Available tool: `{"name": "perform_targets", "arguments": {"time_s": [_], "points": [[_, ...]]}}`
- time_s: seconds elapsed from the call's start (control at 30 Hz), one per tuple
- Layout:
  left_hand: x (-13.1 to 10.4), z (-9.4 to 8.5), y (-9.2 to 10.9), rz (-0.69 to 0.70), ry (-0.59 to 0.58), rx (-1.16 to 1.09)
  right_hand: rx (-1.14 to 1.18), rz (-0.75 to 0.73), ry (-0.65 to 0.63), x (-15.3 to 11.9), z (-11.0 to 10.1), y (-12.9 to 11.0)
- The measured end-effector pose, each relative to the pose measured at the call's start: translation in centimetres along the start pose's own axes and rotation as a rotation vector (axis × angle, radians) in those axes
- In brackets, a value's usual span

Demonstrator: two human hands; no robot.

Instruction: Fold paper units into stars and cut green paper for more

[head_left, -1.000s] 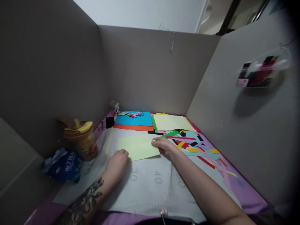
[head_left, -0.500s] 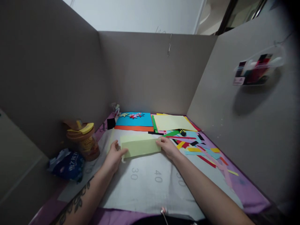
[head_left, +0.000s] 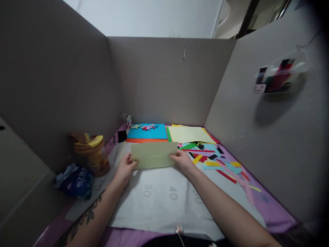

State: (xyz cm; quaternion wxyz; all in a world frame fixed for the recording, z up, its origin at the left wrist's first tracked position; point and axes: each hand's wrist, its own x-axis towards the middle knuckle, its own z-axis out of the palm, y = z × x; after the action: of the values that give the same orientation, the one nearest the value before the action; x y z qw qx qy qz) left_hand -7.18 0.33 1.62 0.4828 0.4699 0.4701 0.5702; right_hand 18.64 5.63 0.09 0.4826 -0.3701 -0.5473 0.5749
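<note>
A pale yellow-green sheet of paper (head_left: 154, 156) is held up between my two hands, its face turned toward me. My left hand (head_left: 125, 167) pinches its left edge, with the thumb on the near face. On the opposite edge my right hand (head_left: 183, 161) grips it with thumb and fingers. Below the paper lies a white mat (head_left: 159, 209) printed with numbers. The fingers behind the sheet are partly hidden.
Strips of coloured paper (head_left: 213, 164) lie scattered on the right. At the back are a blue sheet (head_left: 160, 132) bearing paper stars (head_left: 147, 127) and a pale sheet stack (head_left: 190, 133). A lidded cup (head_left: 96, 157) and a blue packet (head_left: 74, 180) stand left, near grey partitions (head_left: 164, 79).
The paper has been tilted upright, so its upper part no longer leans back and a single broad face shows. Both hands still hold its ends, in nearly the same place.
</note>
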Motion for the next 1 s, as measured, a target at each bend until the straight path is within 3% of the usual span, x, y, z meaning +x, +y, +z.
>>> {"name": "perform_targets", "arguments": {"time_s": [0.1,0.4,0.77,0.87,1.0], "points": [[0.5,-0.1,-0.4,0.001,-0.004,0.034,-0.021,-0.083,0.082,0.2,0.1,-0.2],[1.7,-0.2,-1.3,-0.135,0.047,0.059,0.127,-0.002,0.082,0.0,0.2,-0.3],[1.6,-0.4,-1.4,-0.133,0.026,0.075,0.104,0.025,0.124,0.2,0.1,0.0],[1.5,-0.2,-1.0,-0.068,0.017,0.068,0.015,-0.040,0.096,0.1,-0.1,0.0],[1.3,-0.9,0.1,0.222,0.037,0.309,-0.328,-0.354,0.086,-0.4,-0.8,-1.1]]}}
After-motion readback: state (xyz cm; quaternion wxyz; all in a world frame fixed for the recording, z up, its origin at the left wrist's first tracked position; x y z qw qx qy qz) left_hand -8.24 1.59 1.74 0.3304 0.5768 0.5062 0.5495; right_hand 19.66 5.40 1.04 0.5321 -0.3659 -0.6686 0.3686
